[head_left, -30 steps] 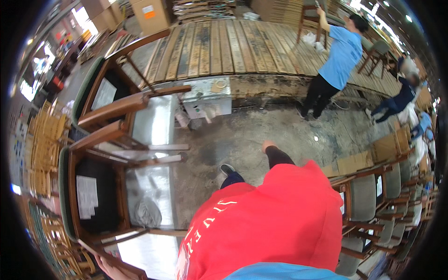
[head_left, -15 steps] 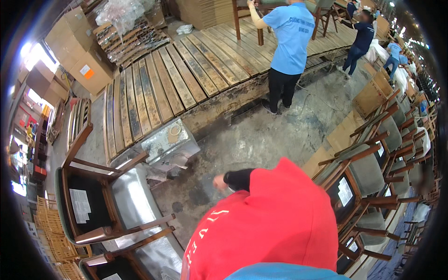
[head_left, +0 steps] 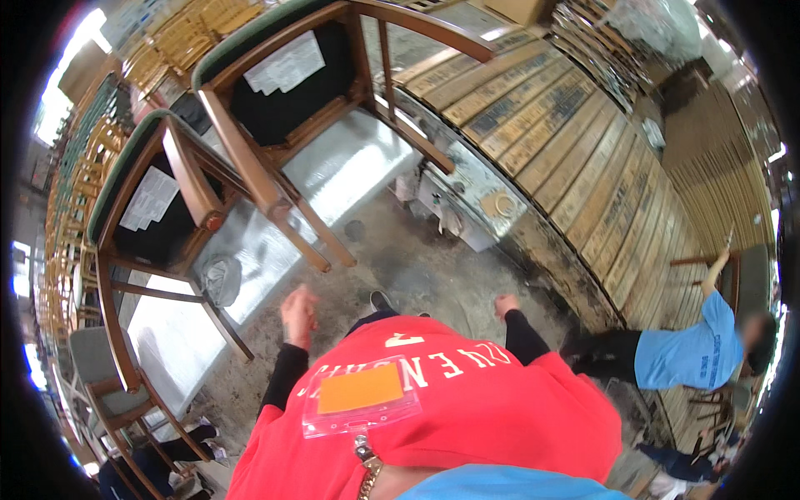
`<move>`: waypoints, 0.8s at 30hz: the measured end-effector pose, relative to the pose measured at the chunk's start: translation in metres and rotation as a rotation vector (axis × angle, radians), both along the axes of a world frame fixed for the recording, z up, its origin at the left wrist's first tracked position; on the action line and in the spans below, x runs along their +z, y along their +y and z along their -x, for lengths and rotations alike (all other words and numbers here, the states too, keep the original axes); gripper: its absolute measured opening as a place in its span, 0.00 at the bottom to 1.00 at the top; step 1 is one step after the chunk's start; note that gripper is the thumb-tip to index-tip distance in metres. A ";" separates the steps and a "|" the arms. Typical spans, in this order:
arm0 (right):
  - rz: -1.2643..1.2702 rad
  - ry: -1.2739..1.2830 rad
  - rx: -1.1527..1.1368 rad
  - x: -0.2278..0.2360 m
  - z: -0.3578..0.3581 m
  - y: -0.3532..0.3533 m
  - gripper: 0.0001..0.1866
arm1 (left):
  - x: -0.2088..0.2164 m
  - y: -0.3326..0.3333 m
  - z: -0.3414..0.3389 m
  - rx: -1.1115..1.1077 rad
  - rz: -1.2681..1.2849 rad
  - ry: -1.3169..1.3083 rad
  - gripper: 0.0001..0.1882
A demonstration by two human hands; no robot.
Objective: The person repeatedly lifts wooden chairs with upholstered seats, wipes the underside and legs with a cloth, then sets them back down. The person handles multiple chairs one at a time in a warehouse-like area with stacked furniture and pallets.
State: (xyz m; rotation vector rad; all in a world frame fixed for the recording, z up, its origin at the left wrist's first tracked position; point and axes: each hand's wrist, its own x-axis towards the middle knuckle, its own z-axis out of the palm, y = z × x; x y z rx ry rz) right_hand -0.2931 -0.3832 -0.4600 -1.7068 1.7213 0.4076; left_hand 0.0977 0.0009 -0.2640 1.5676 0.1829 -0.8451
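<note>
My left hand (head_left: pixel 299 316) hangs beside my red top with loosely bent, partly spread fingers and nothing in it. It is nearest to a wooden chair (head_left: pixel 287 204) with a dark underside, a white label and green upholstery. This chair lies tipped on a long silver-grey surface (head_left: pixel 350 162). A second tipped chair (head_left: pixel 158 271) lies beside it, nearer to me on the left. My right hand (head_left: pixel 505 306) is out over the floor at my other side, curled and apart from any object; no held thing shows.
A slatted wooden platform (head_left: pixel 575 150) runs along the right, with a grey metal box (head_left: pixel 475 200) at its edge. A person in a blue shirt (head_left: pixel 692 346) stands at the right by another chair (head_left: pixel 754 279). Stacked cardboard (head_left: pixel 708 158) stands behind. A grey chair (head_left: pixel 108 367) is at lower left.
My view has turned left, so the tipped chairs now fill the upper left and the platform has shifted right. Both my hands now show; only one did before.
</note>
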 end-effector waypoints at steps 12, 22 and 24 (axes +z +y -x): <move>-0.123 -0.542 0.526 0.053 -0.214 -0.020 0.23 | 0.127 -0.103 -0.070 0.125 0.843 0.035 0.39; -0.105 -0.624 0.840 0.060 -0.304 -0.190 0.23 | 0.169 -0.137 -0.131 0.260 1.217 0.184 0.21; -0.108 -0.665 0.855 0.062 -0.313 -0.213 0.23 | 0.165 -0.164 -0.122 0.284 1.188 0.153 0.15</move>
